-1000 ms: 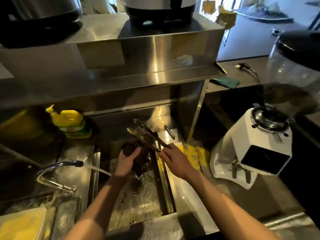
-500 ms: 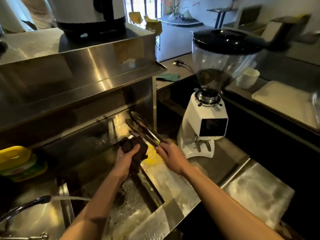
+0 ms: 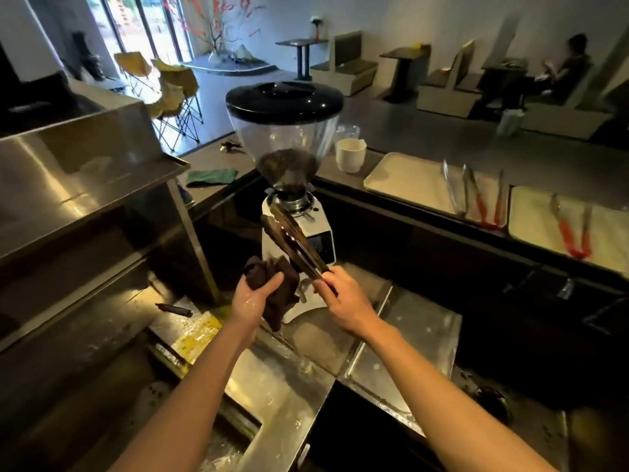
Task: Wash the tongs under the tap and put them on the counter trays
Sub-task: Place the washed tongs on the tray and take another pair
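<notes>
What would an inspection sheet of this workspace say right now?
Surface: steel counter, wet patches.
Job's things: tongs held up; left tray holds silver pair and red pair; right tray holds second red pair.
Clutter: grinder, cup, green cloth.
Hands: left hand grips dark cloth; right hand pinches tongs.
Cables: nothing seen.
Surroundings: café seating, seated person.

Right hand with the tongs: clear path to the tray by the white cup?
Probably yes: the right hand holds the tongs in open air, nothing stands between them and that tray, and the grinder sits off to one side.
</notes>
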Action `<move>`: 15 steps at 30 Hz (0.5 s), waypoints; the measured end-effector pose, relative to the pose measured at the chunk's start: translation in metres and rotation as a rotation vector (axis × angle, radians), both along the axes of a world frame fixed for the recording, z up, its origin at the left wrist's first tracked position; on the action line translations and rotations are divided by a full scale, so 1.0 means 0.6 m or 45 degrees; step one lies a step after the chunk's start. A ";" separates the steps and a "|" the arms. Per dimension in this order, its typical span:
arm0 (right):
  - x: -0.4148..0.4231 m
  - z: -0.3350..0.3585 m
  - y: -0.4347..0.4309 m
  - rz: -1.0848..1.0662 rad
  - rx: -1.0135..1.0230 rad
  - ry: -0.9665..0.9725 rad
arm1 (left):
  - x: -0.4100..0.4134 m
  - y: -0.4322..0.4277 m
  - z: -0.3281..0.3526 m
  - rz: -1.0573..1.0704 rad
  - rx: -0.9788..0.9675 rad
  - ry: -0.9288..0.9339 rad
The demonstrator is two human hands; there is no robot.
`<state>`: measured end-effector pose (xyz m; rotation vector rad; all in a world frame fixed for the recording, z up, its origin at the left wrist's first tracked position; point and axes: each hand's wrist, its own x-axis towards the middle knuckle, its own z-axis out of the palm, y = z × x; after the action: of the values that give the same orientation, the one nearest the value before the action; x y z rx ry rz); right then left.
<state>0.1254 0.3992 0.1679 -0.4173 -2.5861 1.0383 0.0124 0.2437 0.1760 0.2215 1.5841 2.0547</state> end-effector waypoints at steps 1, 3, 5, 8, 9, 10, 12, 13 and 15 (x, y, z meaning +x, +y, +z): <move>0.012 0.005 0.021 -0.033 -0.005 0.016 | 0.006 0.025 0.005 -0.041 -0.002 0.021; 0.033 0.015 0.056 -0.091 -0.040 0.071 | 0.017 0.068 0.017 -0.096 -0.007 0.032; 0.052 0.022 0.100 -0.174 -0.076 0.087 | 0.028 0.120 0.029 -0.141 -0.012 0.025; 0.073 0.032 0.161 -0.266 -0.100 0.093 | 0.037 0.190 0.038 -0.226 0.003 0.056; 0.080 0.035 0.181 -0.288 -0.110 0.113 | 0.040 0.212 0.042 -0.245 0.009 0.059; 0.086 0.039 0.199 -0.308 -0.114 0.132 | 0.042 0.233 0.044 -0.255 0.010 0.055; 0.096 0.050 0.238 -0.351 -0.119 0.162 | 0.045 0.279 0.050 -0.264 0.006 0.071; 0.099 0.057 0.256 -0.368 -0.127 0.170 | 0.045 0.300 0.056 -0.268 -0.002 0.093; 0.100 0.069 0.292 -0.397 -0.150 0.174 | 0.040 0.346 0.064 -0.298 -0.014 0.117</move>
<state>0.1852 0.5744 0.2092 -0.7261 -2.2557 1.0681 0.0365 0.4514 0.2142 0.4807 1.5426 1.8783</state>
